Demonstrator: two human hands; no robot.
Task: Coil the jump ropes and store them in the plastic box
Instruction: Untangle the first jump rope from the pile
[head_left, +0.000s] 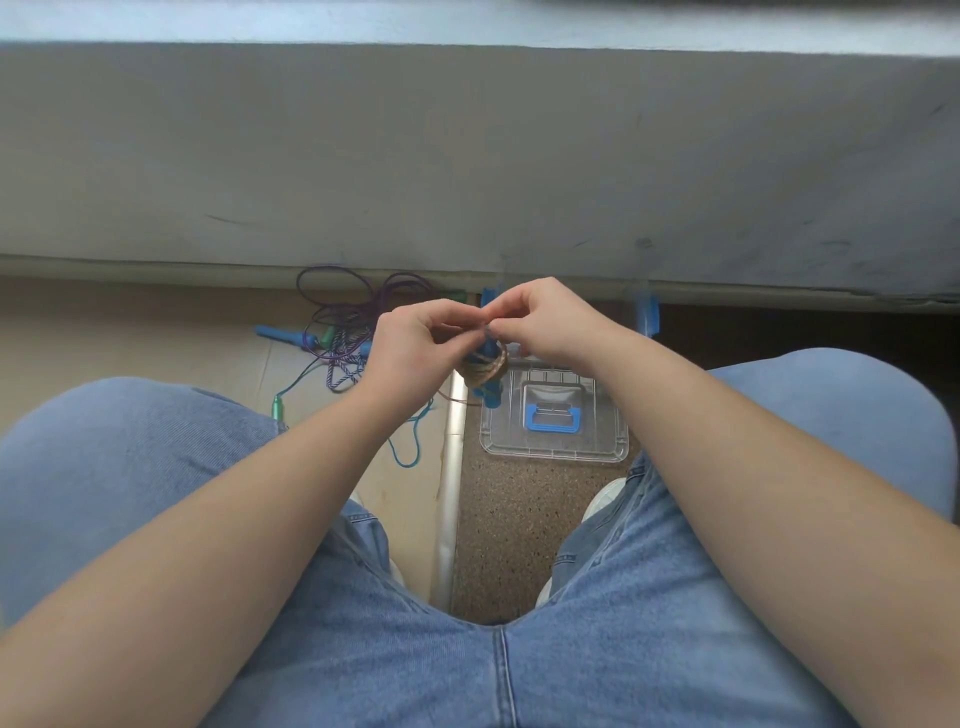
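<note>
**Both hands pinching the coiled rope, above the lid**

Head view:

Left hand (415, 345) has its fingers curled in and grips the top of the tan-brown coiled jump rope (485, 371), whose cord is wound round a pair of blue plastic handles. Right hand (545, 322) pinches the same bundle from the other side, thumb against forefinger at its top. Fingertips of the two hands nearly meet. Can't tell whether the right pinch is on a loose end or on a wrap.

The bundle hangs just below the hands, held in the air over the far left corner of the clear plastic box lid with blue carry handle (553, 421). That lid lies flat on the brown speckled floor (509, 519) between the person's feet.

Behind the hands, at the base of the grey scuffed wall (467, 156), two upright blue plastic pieces (647, 317) stick up. Whether they belong to the box isn't clear; the box body can't be made out.

Left of the hands, a loose tangle sits on the beige floor (130, 338):
- thin purple jump rope (358, 296), looped near the wall
- purple-and-white braided rope (340, 371)
- teal rope with green handle (410, 452), trailing toward the silver metal floor strip (451, 493)
- one blue rope handle (278, 335), at the tangle's left edge

Blue denim jeans (467, 649) fill the foreground, knees spread to either side.
</note>
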